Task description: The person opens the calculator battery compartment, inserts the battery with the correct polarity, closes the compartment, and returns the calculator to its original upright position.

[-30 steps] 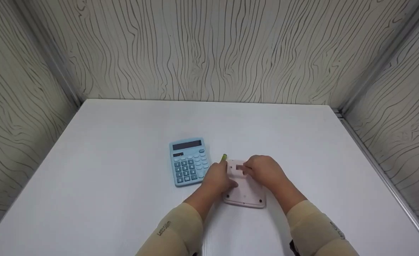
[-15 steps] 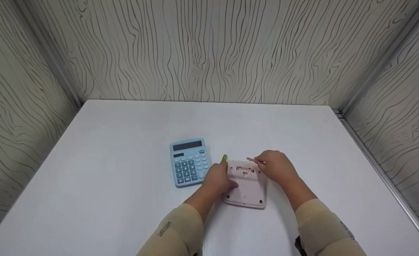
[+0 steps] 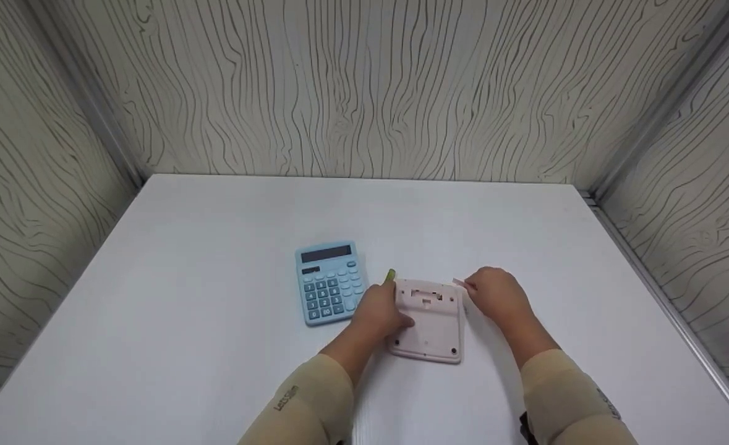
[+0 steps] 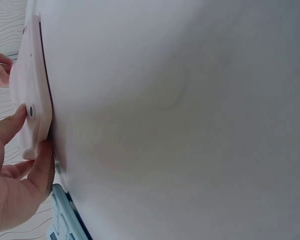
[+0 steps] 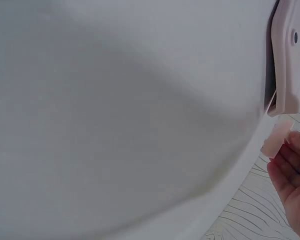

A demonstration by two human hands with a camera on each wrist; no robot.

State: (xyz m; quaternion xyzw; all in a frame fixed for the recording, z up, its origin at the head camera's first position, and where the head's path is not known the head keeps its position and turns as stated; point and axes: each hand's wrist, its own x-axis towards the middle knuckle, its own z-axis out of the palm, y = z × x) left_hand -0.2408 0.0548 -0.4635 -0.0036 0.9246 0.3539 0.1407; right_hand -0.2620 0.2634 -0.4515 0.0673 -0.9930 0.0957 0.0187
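Only the head view shows the open battery compartment (image 3: 426,295) at the 12 o'clock end of the pink calculator (image 3: 429,334), which lies back up; the right wrist view shows the small pink battery cover (image 5: 277,141) as a flat plate, apart from the calculator's corner. The right hand (image 3: 501,298), at 2 o'clock, pinches it between thumb and fingers. The left hand (image 3: 378,311), at 10 o'clock, grips the calculator's edge, thumb on the back, a finger beneath in its wrist view. Beyond, at 10 o'clock, the blue calculator (image 3: 326,278) lies close to that hand. White tabletop (image 3: 463,228) reaches to the far edge at 12 o'clock; its right edge is well away at 3.
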